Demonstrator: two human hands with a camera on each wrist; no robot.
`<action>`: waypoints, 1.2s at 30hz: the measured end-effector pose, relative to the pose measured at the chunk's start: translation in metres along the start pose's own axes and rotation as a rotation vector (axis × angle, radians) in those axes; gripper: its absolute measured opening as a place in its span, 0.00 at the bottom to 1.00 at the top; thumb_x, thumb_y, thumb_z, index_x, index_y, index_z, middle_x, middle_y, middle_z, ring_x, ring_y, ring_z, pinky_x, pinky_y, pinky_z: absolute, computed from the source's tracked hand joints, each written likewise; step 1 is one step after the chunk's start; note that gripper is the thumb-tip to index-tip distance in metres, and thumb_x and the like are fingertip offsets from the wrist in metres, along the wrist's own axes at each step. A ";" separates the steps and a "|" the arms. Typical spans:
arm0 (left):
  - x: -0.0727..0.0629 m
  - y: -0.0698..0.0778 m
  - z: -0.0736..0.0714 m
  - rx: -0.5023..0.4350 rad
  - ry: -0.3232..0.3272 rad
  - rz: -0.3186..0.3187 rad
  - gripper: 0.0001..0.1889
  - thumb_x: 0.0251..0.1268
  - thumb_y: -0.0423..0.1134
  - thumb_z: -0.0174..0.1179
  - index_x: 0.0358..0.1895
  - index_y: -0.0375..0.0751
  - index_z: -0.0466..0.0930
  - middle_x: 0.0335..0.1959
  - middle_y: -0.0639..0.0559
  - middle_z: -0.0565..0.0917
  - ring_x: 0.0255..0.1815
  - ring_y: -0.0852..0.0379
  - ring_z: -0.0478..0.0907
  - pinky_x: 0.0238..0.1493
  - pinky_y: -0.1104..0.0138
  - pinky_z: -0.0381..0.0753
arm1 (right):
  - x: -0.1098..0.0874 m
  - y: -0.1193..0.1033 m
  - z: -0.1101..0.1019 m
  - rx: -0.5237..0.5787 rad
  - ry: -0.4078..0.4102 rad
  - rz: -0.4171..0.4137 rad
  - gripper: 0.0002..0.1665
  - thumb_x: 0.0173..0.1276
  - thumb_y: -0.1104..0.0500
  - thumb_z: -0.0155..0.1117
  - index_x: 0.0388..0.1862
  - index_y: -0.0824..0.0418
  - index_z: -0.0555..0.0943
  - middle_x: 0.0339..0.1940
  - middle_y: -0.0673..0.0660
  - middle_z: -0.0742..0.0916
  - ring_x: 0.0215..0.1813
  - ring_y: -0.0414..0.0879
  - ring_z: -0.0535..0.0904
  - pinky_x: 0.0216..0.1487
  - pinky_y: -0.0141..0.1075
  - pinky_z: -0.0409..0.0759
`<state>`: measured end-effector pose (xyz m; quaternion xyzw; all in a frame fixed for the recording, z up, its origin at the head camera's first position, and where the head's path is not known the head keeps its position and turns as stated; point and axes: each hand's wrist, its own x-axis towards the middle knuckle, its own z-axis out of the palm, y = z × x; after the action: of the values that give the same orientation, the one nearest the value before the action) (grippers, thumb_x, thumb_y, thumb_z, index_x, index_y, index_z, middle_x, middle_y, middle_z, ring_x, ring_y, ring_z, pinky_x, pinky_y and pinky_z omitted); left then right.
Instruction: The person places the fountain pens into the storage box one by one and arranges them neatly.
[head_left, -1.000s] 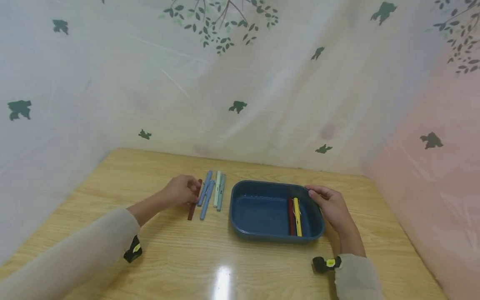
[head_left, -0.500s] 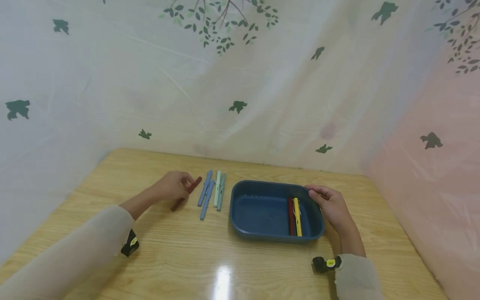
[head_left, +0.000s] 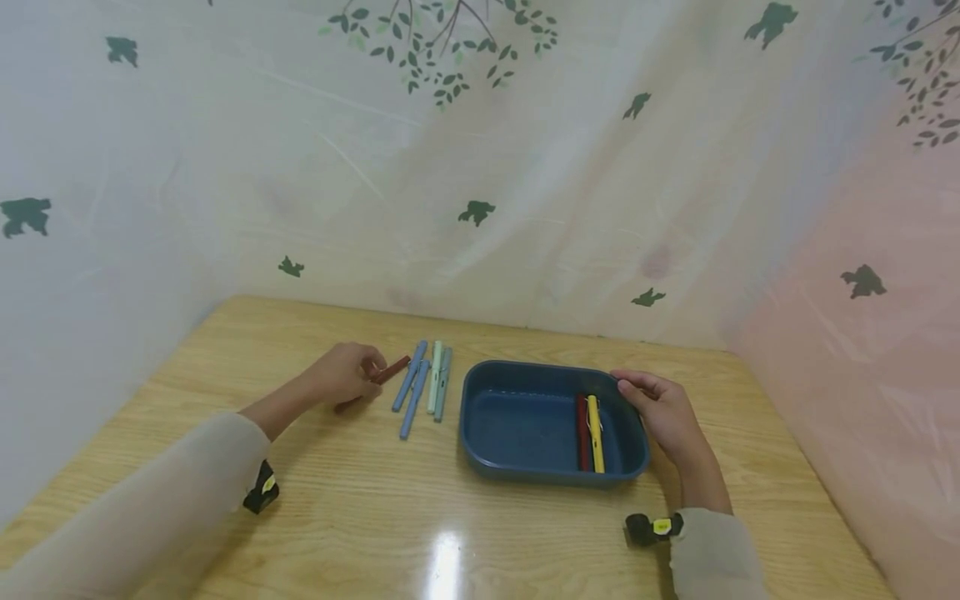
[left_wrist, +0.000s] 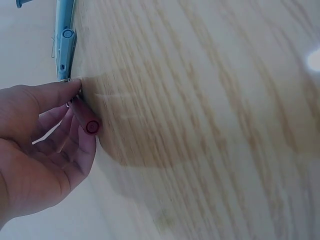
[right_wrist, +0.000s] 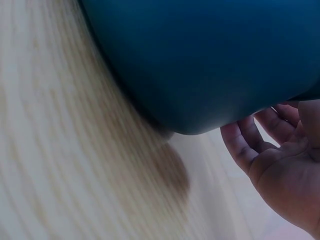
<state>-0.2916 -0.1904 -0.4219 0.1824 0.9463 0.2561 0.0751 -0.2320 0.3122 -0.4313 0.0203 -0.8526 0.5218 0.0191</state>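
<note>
With twelve o'clock pointing straight away from the person, the sleeves [head_left: 150,508] come in nearest, over the wooden bench [head_left: 337,525], with a small black camera [head_left: 652,528] by each cuff. Beyond them stands the blue tray [head_left: 521,429]; inside, toward its three o'clock end, a second red pen [head_left: 582,433] and a yellow pen [head_left: 596,435] lie side by side, roughly twelve to six. The right hand [head_left: 666,415] grips the tray's rim at two o'clock, thumb over the edge, fingers against the outer wall. About as far out, the left hand [head_left: 345,372] pinches the dark red pen [head_left: 393,369] between thumb and fingers, its long axis running roughly eight to two and its exposed end pointing at two. The relation that matters: from this pen the tray lies just past three o'clock, with two blue pens [head_left: 415,402], a pale green pen [head_left: 435,377] and a grey-green pen [head_left: 444,385] lying between; whether the held pen touches the nearest blue one, I cannot tell. The right hand is nearer the tray, but well apart from the held pen. Farthest off hangs a pale printed cloth [head_left: 525,208].
</note>
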 end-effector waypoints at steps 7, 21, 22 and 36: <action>0.000 0.001 -0.001 0.039 0.020 0.021 0.15 0.63 0.34 0.71 0.51 0.34 0.83 0.39 0.46 0.87 0.41 0.51 0.83 0.43 0.56 0.85 | 0.000 0.000 0.000 0.010 -0.002 0.013 0.30 0.79 0.44 0.59 0.69 0.62 0.78 0.72 0.61 0.77 0.73 0.55 0.70 0.55 0.18 0.76; -0.001 -0.003 -0.009 0.054 0.010 0.000 0.15 0.66 0.31 0.63 0.55 0.34 0.83 0.44 0.41 0.87 0.46 0.45 0.84 0.46 0.54 0.86 | 0.001 0.001 0.000 0.013 0.003 0.019 0.32 0.78 0.42 0.59 0.69 0.62 0.78 0.72 0.61 0.77 0.73 0.54 0.70 0.55 0.18 0.75; -0.001 -0.003 -0.010 0.056 0.010 0.009 0.15 0.66 0.31 0.63 0.55 0.33 0.83 0.44 0.41 0.87 0.47 0.45 0.84 0.47 0.53 0.86 | 0.001 0.001 0.000 0.014 0.003 0.018 0.32 0.78 0.42 0.59 0.69 0.62 0.78 0.72 0.61 0.77 0.73 0.54 0.70 0.55 0.18 0.75; -0.005 0.003 -0.025 -0.001 0.017 0.061 0.14 0.71 0.29 0.57 0.57 0.29 0.80 0.46 0.37 0.87 0.48 0.42 0.84 0.45 0.54 0.86 | 0.000 0.001 0.000 0.020 -0.001 0.009 0.31 0.78 0.43 0.59 0.69 0.62 0.78 0.73 0.61 0.77 0.74 0.54 0.69 0.56 0.18 0.74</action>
<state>-0.2921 -0.2016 -0.3991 0.2091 0.9407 0.2603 0.0594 -0.2323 0.3120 -0.4320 0.0167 -0.8474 0.5304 0.0160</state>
